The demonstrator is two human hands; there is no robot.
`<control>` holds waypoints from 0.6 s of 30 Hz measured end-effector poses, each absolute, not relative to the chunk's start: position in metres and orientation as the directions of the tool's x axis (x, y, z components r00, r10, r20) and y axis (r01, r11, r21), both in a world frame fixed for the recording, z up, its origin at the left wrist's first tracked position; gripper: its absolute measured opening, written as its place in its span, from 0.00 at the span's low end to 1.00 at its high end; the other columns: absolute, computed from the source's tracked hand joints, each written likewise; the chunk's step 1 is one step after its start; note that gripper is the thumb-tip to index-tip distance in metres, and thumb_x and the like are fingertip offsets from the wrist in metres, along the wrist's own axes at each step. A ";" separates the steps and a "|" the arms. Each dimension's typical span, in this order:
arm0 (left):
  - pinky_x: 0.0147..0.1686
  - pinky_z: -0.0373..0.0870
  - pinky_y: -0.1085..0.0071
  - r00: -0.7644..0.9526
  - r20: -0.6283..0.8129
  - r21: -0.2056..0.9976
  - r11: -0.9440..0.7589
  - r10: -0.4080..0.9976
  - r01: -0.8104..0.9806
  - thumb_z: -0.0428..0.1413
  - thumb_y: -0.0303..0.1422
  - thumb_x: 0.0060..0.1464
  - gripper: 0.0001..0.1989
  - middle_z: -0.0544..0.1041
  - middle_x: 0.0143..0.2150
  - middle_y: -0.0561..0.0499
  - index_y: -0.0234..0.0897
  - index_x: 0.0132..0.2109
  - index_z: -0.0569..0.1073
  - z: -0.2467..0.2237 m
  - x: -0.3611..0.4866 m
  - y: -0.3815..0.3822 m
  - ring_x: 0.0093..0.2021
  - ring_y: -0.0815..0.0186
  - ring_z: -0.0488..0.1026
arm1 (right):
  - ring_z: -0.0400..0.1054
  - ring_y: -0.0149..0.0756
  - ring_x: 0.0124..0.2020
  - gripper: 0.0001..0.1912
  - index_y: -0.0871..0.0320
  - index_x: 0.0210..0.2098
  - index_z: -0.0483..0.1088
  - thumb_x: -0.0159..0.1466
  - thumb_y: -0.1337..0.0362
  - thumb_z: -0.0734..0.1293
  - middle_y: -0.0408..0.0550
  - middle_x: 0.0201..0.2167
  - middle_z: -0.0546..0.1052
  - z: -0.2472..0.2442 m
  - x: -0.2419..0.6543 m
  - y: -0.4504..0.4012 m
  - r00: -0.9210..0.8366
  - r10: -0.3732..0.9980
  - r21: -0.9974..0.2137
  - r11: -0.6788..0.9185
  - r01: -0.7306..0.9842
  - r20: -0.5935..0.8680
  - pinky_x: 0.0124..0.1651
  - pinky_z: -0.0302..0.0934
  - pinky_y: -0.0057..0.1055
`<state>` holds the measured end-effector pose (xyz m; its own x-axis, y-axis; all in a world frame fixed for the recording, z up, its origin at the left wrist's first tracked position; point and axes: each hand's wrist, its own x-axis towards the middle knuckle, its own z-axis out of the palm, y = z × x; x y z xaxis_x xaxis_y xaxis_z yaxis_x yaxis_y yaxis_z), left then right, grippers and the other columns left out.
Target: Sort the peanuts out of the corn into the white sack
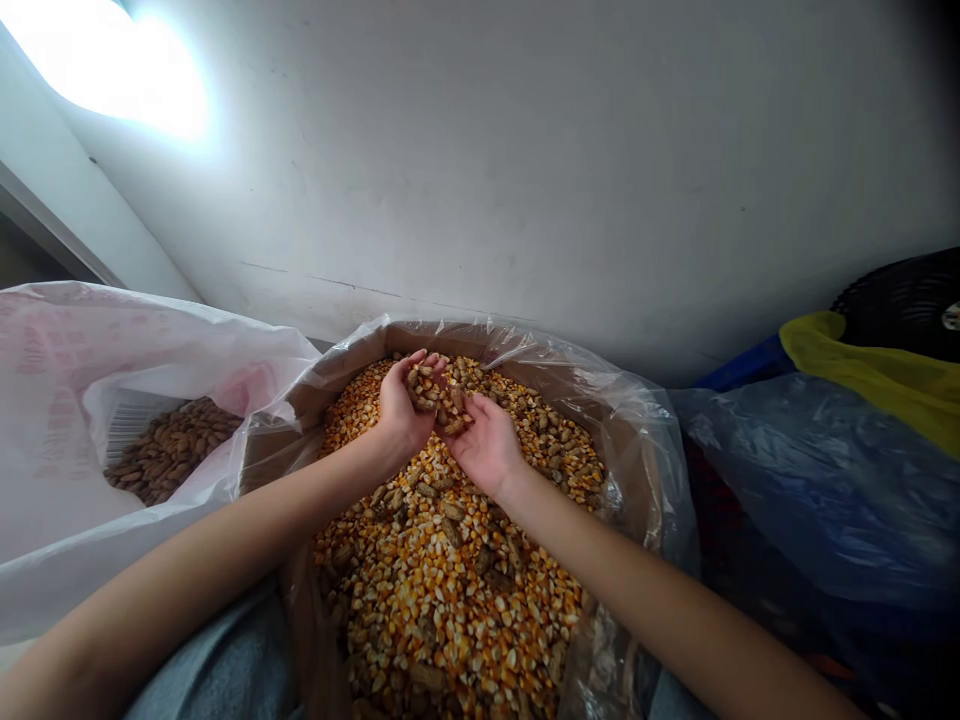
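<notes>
Two hands [405, 415] cupping in-shell peanuts [439, 395] above corn kernels [442, 590].

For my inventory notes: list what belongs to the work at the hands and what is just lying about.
Belongs to the work:
left hand and right hand, cupped together
unshelled peanuts held in them
dried corn kernels mixed with peanuts in the plastic-lined cardboard box
white plastic sack of peanuts, beside the box

Just lying about:
blue plastic sheeting
yellow cloth
black woven basket

Scuffed white wall [570, 170] — glaring light [105, 65]
</notes>
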<state>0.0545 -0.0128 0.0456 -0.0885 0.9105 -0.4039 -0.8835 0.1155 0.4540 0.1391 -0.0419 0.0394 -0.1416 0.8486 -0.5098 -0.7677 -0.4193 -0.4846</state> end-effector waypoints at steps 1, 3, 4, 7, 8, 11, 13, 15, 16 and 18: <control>0.31 0.67 0.75 -0.108 -0.409 0.460 0.103 0.906 -0.882 0.48 0.25 0.44 0.05 0.73 0.27 0.51 0.34 0.29 0.68 0.047 0.054 -0.012 0.29 0.70 0.72 | 0.67 0.30 0.25 0.11 0.61 0.31 0.67 0.57 0.67 0.54 0.47 0.27 0.73 0.040 0.139 -0.042 -0.155 0.845 -0.484 -0.434 -0.760 -0.512 0.28 0.64 0.28; 0.32 0.67 0.75 -0.131 -0.410 0.472 0.087 0.903 -0.877 0.48 0.26 0.44 0.04 0.73 0.28 0.51 0.34 0.29 0.67 0.049 0.052 -0.012 0.31 0.69 0.72 | 0.67 0.30 0.24 0.10 0.62 0.31 0.66 0.57 0.67 0.55 0.47 0.25 0.73 0.040 0.139 -0.043 -0.184 0.824 -0.482 -0.477 -0.735 -0.535 0.28 0.64 0.28; 0.33 0.67 0.75 -0.140 -0.407 0.478 0.080 0.902 -0.875 0.48 0.26 0.45 0.04 0.73 0.28 0.51 0.34 0.29 0.67 0.050 0.052 -0.011 0.31 0.69 0.72 | 0.67 0.29 0.23 0.10 0.62 0.31 0.66 0.57 0.68 0.55 0.46 0.24 0.73 0.041 0.138 -0.044 -0.205 0.806 -0.478 -0.511 -0.715 -0.555 0.28 0.64 0.28; 0.33 0.67 0.75 -0.149 -0.404 0.492 0.077 0.903 -0.867 0.47 0.26 0.45 0.05 0.73 0.28 0.50 0.33 0.29 0.67 0.053 0.050 -0.010 0.33 0.68 0.73 | 0.66 0.28 0.21 0.07 0.63 0.28 0.65 0.57 0.70 0.56 0.44 0.19 0.71 0.043 0.138 -0.045 -0.277 0.741 -0.455 -0.616 -0.644 -0.612 0.28 0.65 0.28; 0.32 0.67 0.75 -0.149 -0.401 0.494 0.076 0.904 -0.866 0.47 0.26 0.46 0.05 0.73 0.28 0.50 0.33 0.29 0.67 0.053 0.049 -0.010 0.33 0.67 0.73 | 0.66 0.28 0.21 0.07 0.63 0.28 0.64 0.57 0.71 0.56 0.44 0.19 0.71 0.044 0.138 -0.045 -0.292 0.728 -0.451 -0.636 -0.626 -0.621 0.29 0.65 0.28; 0.32 0.67 0.76 -0.147 -0.396 0.492 0.074 0.907 -0.868 0.47 0.26 0.46 0.05 0.73 0.29 0.50 0.33 0.29 0.66 0.054 0.045 -0.008 0.34 0.67 0.73 | 0.68 0.28 0.23 0.07 0.63 0.28 0.64 0.58 0.71 0.55 0.45 0.20 0.72 0.046 0.139 -0.045 -0.313 0.724 -0.452 -0.649 -0.612 -0.615 0.29 0.66 0.28; 0.31 0.67 0.76 -0.153 -0.402 0.487 0.069 0.903 -0.871 0.47 0.25 0.45 0.05 0.73 0.29 0.50 0.34 0.29 0.66 0.054 0.042 -0.007 0.33 0.68 0.73 | 0.69 0.29 0.24 0.08 0.63 0.28 0.64 0.58 0.70 0.55 0.47 0.21 0.73 0.046 0.141 -0.044 -0.331 0.727 -0.451 -0.651 -0.610 -0.601 0.27 0.66 0.26; 0.31 0.67 0.76 -0.161 -0.411 0.480 0.063 0.897 -0.875 0.47 0.25 0.45 0.04 0.73 0.28 0.51 0.34 0.29 0.66 0.053 0.038 -0.006 0.32 0.68 0.73 | 0.68 0.28 0.23 0.08 0.63 0.29 0.65 0.59 0.69 0.55 0.47 0.22 0.73 0.046 0.144 -0.043 -0.337 0.718 -0.444 -0.661 -0.605 -0.609 0.25 0.65 0.24; 0.31 0.67 0.76 -0.166 -0.412 0.477 0.057 0.896 -0.877 0.47 0.24 0.45 0.04 0.73 0.27 0.51 0.34 0.29 0.66 0.053 0.037 -0.006 0.31 0.69 0.73 | 0.68 0.27 0.22 0.08 0.64 0.29 0.65 0.59 0.69 0.56 0.47 0.21 0.73 0.045 0.145 -0.043 -0.332 0.711 -0.440 -0.665 -0.603 -0.620 0.23 0.65 0.23; 0.32 0.67 0.75 -0.171 -0.412 0.474 0.050 0.895 -0.879 0.47 0.24 0.45 0.04 0.73 0.26 0.52 0.33 0.29 0.66 0.052 0.036 -0.006 0.29 0.69 0.73 | 0.66 0.25 0.19 0.08 0.64 0.29 0.66 0.58 0.68 0.57 0.47 0.21 0.73 0.045 0.146 -0.042 -0.314 0.705 -0.435 -0.663 -0.609 -0.636 0.20 0.63 0.19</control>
<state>0.0359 -0.0057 0.0525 -0.1711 0.8950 -0.4120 -0.8789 0.0504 0.4744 0.1464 -0.0423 0.0450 -0.3137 0.7052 -0.6358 -0.6093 -0.6631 -0.4348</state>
